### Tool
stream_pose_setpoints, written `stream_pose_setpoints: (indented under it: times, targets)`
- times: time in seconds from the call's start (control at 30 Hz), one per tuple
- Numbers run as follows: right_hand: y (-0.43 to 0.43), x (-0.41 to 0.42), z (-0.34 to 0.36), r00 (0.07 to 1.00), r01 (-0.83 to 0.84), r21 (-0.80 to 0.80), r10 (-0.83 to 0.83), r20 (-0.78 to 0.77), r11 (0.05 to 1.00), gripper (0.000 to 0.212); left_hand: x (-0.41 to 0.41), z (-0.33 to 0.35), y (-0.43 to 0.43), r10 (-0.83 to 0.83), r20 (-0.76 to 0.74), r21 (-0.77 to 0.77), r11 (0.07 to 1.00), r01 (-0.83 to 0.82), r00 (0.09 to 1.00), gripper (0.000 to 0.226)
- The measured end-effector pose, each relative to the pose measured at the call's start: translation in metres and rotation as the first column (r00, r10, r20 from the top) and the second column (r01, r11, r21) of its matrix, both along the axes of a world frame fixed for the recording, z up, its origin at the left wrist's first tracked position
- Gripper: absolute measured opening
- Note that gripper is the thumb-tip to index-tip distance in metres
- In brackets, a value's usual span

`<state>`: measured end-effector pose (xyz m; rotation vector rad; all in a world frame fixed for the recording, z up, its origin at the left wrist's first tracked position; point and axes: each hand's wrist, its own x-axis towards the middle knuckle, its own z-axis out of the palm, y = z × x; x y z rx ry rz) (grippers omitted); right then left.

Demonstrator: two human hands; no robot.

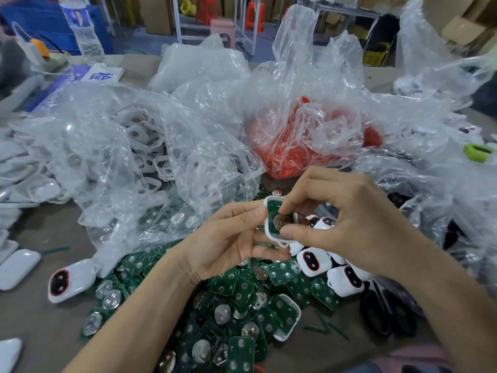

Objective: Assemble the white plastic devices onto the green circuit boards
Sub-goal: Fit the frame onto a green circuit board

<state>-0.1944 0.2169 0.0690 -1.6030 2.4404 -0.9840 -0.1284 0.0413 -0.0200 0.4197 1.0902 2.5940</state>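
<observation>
The left hand [228,238] holds a white shell [283,243] from the side, with the thumb on its left edge and the fingers curled under it. A green board [274,206] sits inside the shell, and a round silver part [283,221] shows in the middle of it. The right hand [341,211] comes in from the other side. Its thumb and first finger are bent and pinch the board at the top and bottom. Both hands are up in the air, above the table [40,332].

Right under the hands lies a big pile of boards [236,289]. One shell with a board in it [286,319] rests on the pile. Just beside the pile, below the right hand, are white devices [313,261] with dark windows and red rims. One more device [71,278] lies alone to the left. A pair of black scissors [382,313] lies near the right arm.

Farther back, a clear bag [145,146] on the left is full of white shells. A bag of red bits [293,154] sits in the middle. A green ring [478,152] lies far to the right.
</observation>
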Motion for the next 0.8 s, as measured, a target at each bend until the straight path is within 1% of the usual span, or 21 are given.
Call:
stream_pose_setpoints:
  times: [0.13,0.2,0.3,0.33,0.37,0.4,0.47,0.5,0.57,0.63,0.7,0.8]
  targets:
    - [-0.001,-0.005,-0.007,0.999,0.038,0.05,-0.039,0.022,0.998,0.014,0.0,-0.001,0.002,0.073,0.041,-0.065,0.995,-0.07,0.996,0.032]
    - [-0.002,-0.007,-0.013,0.998,0.058,0.067,-0.06,0.03,0.996,0.015,0.0,-0.002,0.004,0.122,0.05,-0.137,0.984,-0.114,0.991,0.028]
    - [-0.003,-0.011,-0.025,0.993,0.108,0.091,-0.112,0.031,0.99,0.016,-0.001,-0.004,0.008,0.204,0.017,-0.265,0.945,-0.192,0.979,0.026]
    - [-0.003,-0.013,-0.029,0.988,0.126,0.078,-0.132,0.076,0.989,0.016,-0.002,-0.004,0.008,0.23,0.004,-0.308,0.926,-0.218,0.973,0.027]
    - [-0.003,-0.014,-0.033,0.976,0.143,0.048,-0.149,0.161,0.989,0.014,-0.002,-0.004,0.008,0.251,-0.016,-0.351,0.905,-0.24,0.968,0.027]
    - [-0.003,-0.015,-0.035,0.949,0.16,0.002,-0.155,0.274,0.987,0.013,-0.002,-0.003,0.008,0.262,-0.042,-0.393,0.883,-0.258,0.964,0.027]
    - [-0.002,-0.016,-0.042,0.862,0.219,-0.067,-0.161,0.48,0.973,0.022,-0.002,-0.003,0.009,0.263,-0.089,-0.456,0.847,-0.274,0.961,0.027]
    - [-0.002,-0.017,-0.045,0.826,0.26,-0.076,-0.181,0.535,0.963,0.027,-0.002,-0.002,0.01,0.27,-0.105,-0.489,0.824,-0.286,0.957,0.028]
    - [-0.002,-0.019,-0.052,0.774,0.329,-0.06,-0.232,0.589,0.942,0.031,-0.002,-0.004,0.011,0.308,-0.124,-0.55,0.77,-0.324,0.943,0.028]
    - [-0.003,-0.019,-0.055,0.739,0.362,-0.045,-0.257,0.623,0.931,0.026,-0.001,-0.006,0.012,0.334,-0.142,-0.606,0.715,-0.349,0.932,0.023]
    - [-0.004,-0.018,-0.057,0.725,0.37,-0.04,-0.262,0.637,0.928,0.019,-0.001,-0.007,0.012,0.36,-0.193,-0.664,0.637,-0.392,0.913,0.018]
    - [-0.008,-0.015,-0.061,0.696,0.399,-0.038,-0.275,0.664,0.916,0.017,-0.002,-0.01,0.013,0.421,-0.285,-0.711,0.509,-0.484,0.861,0.017]
